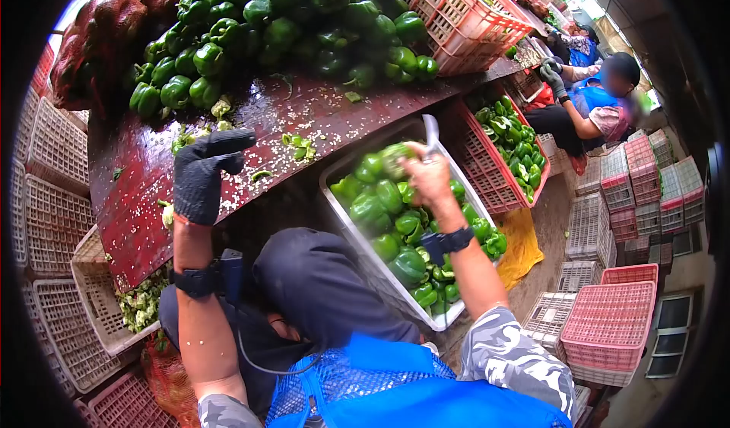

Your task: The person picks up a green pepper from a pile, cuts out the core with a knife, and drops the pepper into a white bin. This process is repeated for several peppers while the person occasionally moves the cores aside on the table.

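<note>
My left hand (204, 177), in a dark glove, is raised over the edge of the dark red table (319, 112). Its bent fingers and thumb are apart, with nothing seen between them. My bare right hand (430, 175) is closed above a white crate (363, 252) of green bell peppers (409, 264). A pale green pepper piece (395, 158), blurred by motion, is at its fingertips. A whitish curved tool (431, 131) sticks up from the same hand; its kind cannot be made out. Seeds and green scraps (298, 147) lie on the table.
A large heap of bell peppers (281, 25) covers the table's far side, beside red mesh sacks (99, 40). A red crate of cut peppers (494, 166) stands right; a scrap crate (99, 291) stands left. Another person (589, 97) sits at the right, near stacked crates (608, 325).
</note>
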Action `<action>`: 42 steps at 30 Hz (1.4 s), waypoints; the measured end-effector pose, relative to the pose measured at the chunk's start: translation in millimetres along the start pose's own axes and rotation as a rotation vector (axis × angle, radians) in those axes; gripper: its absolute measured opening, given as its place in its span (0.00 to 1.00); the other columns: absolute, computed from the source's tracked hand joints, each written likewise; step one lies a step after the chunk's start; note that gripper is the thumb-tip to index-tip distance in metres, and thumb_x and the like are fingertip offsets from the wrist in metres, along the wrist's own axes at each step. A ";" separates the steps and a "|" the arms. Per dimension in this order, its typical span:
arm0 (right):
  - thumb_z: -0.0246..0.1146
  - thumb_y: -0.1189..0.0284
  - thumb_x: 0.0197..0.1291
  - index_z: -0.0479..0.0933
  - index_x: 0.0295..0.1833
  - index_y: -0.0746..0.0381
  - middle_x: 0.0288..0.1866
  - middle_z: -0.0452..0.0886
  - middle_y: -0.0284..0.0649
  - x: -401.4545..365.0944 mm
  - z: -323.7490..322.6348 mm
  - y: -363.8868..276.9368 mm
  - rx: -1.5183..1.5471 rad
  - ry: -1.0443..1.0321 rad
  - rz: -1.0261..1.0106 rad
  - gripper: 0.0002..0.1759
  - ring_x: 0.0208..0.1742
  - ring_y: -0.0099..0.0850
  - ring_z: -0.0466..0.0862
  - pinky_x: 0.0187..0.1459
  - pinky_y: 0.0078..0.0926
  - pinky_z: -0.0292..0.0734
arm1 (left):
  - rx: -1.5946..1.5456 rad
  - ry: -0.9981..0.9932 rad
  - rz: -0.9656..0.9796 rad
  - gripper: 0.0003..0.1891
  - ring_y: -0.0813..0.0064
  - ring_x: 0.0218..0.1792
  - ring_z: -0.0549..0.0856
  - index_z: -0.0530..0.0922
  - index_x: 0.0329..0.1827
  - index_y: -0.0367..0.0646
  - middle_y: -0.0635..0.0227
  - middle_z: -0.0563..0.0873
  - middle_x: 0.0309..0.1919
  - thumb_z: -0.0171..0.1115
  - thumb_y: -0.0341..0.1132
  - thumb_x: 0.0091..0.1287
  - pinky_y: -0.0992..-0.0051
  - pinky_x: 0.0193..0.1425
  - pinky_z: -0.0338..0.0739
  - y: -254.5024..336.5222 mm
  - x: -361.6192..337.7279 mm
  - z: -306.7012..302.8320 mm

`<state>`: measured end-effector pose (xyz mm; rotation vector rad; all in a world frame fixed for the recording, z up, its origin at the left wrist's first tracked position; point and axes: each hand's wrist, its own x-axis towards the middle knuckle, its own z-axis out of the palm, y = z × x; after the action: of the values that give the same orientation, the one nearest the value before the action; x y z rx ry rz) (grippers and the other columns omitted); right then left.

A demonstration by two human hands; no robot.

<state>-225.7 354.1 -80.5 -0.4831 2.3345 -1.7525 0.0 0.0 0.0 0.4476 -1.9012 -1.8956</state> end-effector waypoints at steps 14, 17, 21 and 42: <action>0.70 0.64 0.50 0.81 0.59 0.58 0.52 0.77 0.45 79.0 -32.5 40.7 -1.025 0.099 -0.291 0.28 0.52 0.48 0.83 0.53 0.45 0.82 | 0.048 0.125 -0.014 0.18 0.73 0.38 0.87 0.87 0.48 0.32 0.60 0.91 0.43 0.63 0.29 0.56 0.76 0.42 0.79 11.6 -6.9 -27.9; 0.71 0.62 0.53 0.86 0.49 0.61 0.48 0.84 0.49 87.7 -42.1 49.0 -1.060 0.086 -0.276 0.19 0.50 0.49 0.85 0.52 0.45 0.82 | -0.031 0.137 -0.005 0.17 0.74 0.36 0.86 0.87 0.47 0.32 0.60 0.92 0.42 0.62 0.29 0.56 0.77 0.41 0.79 7.5 -4.7 -26.4; 0.72 0.65 0.55 0.87 0.44 0.62 0.43 0.85 0.49 99.8 -40.8 61.7 -0.909 0.135 -0.192 0.14 0.46 0.50 0.86 0.51 0.45 0.82 | 0.007 0.143 -0.025 0.16 0.75 0.38 0.87 0.88 0.46 0.32 0.61 0.92 0.41 0.61 0.27 0.56 0.79 0.41 0.78 10.3 -3.7 -22.1; 0.74 0.51 0.56 0.77 0.64 0.66 0.54 0.82 0.56 181.6 8.4 -47.7 -0.855 0.310 -0.391 0.37 0.56 0.52 0.82 0.57 0.46 0.79 | -0.136 0.224 -0.017 0.13 0.75 0.35 0.87 0.89 0.42 0.32 0.60 0.92 0.37 0.60 0.22 0.57 0.77 0.41 0.79 14.9 -9.9 -42.8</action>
<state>-384.8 268.6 -28.6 -0.8788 3.3522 -0.8705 31.1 -31.6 13.6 0.6063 -1.6193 -1.8843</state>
